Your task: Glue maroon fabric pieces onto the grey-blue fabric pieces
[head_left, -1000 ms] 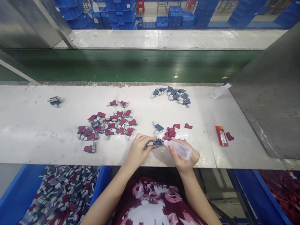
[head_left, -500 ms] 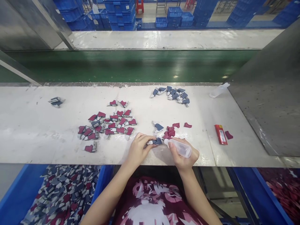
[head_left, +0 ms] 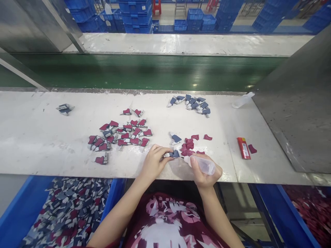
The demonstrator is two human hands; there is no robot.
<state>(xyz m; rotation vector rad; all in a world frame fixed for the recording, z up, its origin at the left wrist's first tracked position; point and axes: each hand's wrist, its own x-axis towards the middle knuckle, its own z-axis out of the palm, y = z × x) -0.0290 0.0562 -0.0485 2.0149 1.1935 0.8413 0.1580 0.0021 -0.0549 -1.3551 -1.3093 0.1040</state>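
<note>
Between the thumb and fingers of my left hand (head_left: 155, 161) is a small blue-and-grey plastic part (head_left: 174, 154), held low over the white bench. My right hand (head_left: 208, 175) is closed around a translucent squeeze bottle (head_left: 204, 165); its narrow tip points left, close to the part. Whether the tip touches the part I cannot tell. Just beyond the bottle lie several loose maroon pieces (head_left: 189, 146). Another blue-and-grey part (head_left: 176, 138) rests behind the held one.
Left of my hands are several grey parts with maroon inlays (head_left: 134, 141). Blue-and-grey parts (head_left: 192, 104) sit farther back. At right are a red packet (head_left: 243, 148), a second bottle (head_left: 243, 100) and a metal panel (head_left: 300, 110). Blue bins (head_left: 15, 213) stand below the bench edge.
My right hand and the bottle have shifted slightly right, so the tip is a little farther from the part. My left hand still holds the part; the camera view has tilted slightly.
</note>
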